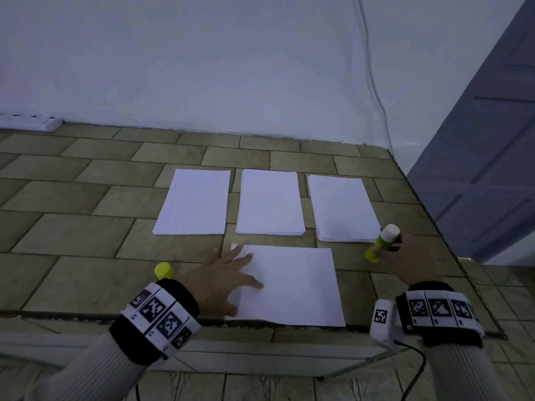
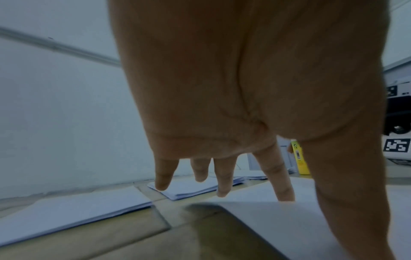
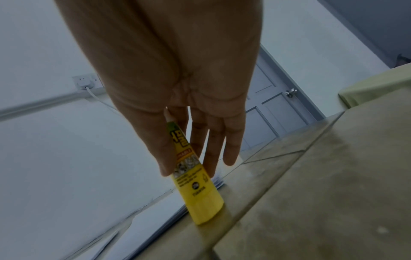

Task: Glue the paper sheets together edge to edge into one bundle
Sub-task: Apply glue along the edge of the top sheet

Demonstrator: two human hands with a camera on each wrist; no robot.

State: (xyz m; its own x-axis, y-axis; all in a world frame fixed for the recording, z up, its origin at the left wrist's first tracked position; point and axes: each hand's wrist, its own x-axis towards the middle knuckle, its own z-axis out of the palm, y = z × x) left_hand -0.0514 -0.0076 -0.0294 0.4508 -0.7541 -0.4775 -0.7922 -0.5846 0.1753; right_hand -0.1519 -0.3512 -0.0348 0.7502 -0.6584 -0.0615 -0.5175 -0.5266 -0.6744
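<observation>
Here the spread left hand point(image 1: 223, 273) presses a white sheet point(image 1: 292, 285); the right hand point(image 1: 405, 253) grips a yellow glue stick point(image 1: 382, 244).

Tiled table point(image 1: 86, 233) — paper stacks point(image 1: 269, 202), glue stick point(image 1: 382, 241)

Right hand point(image 3: 169, 84) seen from the wrist, fingers point(image 3: 232, 140) extended around a yellow glue stick point(image 3: 196, 184), its base on the tiled table point(image 3: 322, 184), paper stack edge point(image 3: 219, 183) just behind

The left wrist band point(image 1: 156, 316) hides the lower part of the yellow cap point(image 1: 164, 270). The right hand point(image 1: 405, 256) covers one side of the glue stick point(image 1: 382, 241), whose label print is too blurred to read. The power strip point(image 1: 30, 122) is cut off by the frame's left edge.
</observation>
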